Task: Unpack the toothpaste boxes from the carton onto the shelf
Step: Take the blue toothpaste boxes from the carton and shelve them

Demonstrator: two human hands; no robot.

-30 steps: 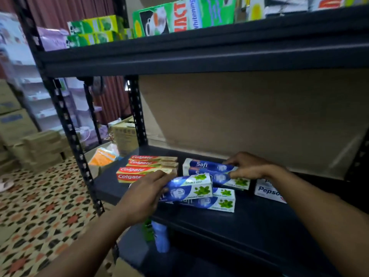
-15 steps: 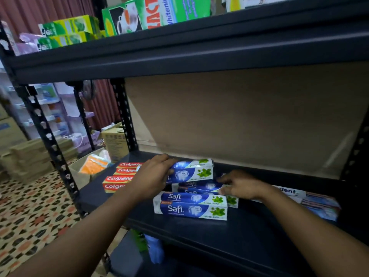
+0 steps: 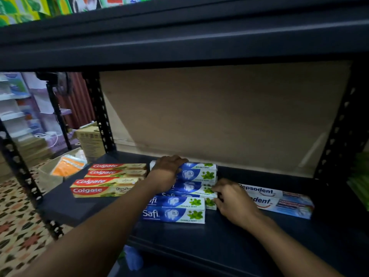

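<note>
The rear Safi box (image 3: 197, 171) lies at the back of the shelf (image 3: 219, 246), close to the backboard, with the left hand (image 3: 167, 168) clamped over its left end, fingers curled round it. Just in front lie the middle Safi boxes (image 3: 191, 189). The right hand (image 3: 231, 198) touches their right ends with bent fingertips, but I cannot tell whether it pinches or only presses. The front Safi boxes (image 3: 175, 209) lie nearer the edge. Colgate boxes (image 3: 107, 180) lie just left and Pepsodent boxes (image 3: 279, 200) just right. No carton being unpacked is in view. Held at 1 end only, the rear box could swing askew. A hard shove could push the rows out of line, and the left forearm, which crosses the front boxes, might drag them toward the edge.
</note>
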